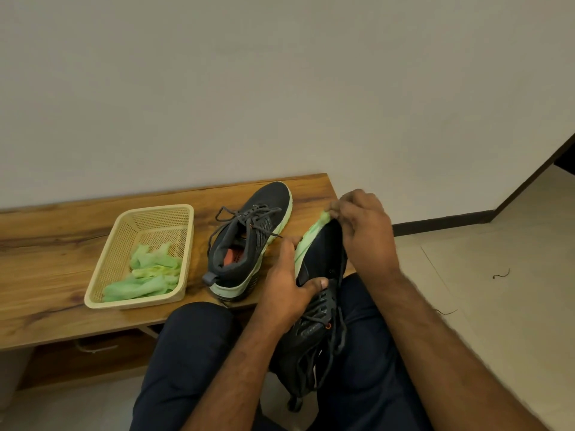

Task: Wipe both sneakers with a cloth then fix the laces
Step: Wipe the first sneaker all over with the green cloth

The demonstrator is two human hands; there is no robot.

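Left hand (289, 287) grips sneaker (317, 306) steady over the lap; right hand (362, 227) fingers pinch green cloth (323, 217) at its toe, wiping.

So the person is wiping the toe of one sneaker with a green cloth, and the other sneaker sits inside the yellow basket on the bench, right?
Not quite. The other sneaker stands on the wooden bench beside the yellow basket, not inside it; the basket holds only green cloths. The head view shows this. The right hand does press a green cloth to the toe of the held sneaker.
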